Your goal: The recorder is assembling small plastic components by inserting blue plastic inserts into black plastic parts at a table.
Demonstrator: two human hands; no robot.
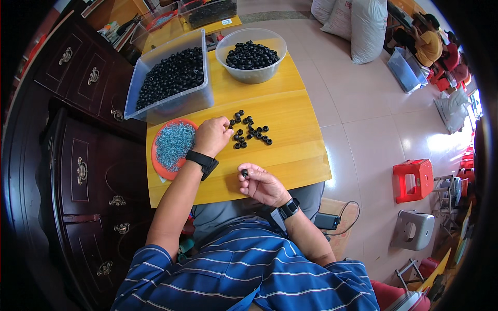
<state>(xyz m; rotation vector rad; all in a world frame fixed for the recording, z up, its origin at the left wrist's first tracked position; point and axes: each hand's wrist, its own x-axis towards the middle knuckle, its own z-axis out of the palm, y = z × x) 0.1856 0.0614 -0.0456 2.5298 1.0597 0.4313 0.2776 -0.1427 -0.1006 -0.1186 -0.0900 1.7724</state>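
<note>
Between the thumb and fingers of my right hand (263,186) is a small black round piece (245,172) with a hole, held above the near edge of the yellow table. My left hand (211,137) is over the table with its fingers closed at the left side of a loose group of black round pieces (257,132). A black piece shows at its fingertips, but I cannot tell whether they grip it. Beside my left wrist lies an orange-red dish (155,158) heaped with small silvery-blue metal parts (175,144).
A clear rectangular bin (179,106) and a round clear tub (254,78), both holding many black pieces, stand at the back of the table (290,160). Dark wooden drawers (88,181) border the left. Right, on the floor, are a red stool (413,180) and a grey stool (415,229).
</note>
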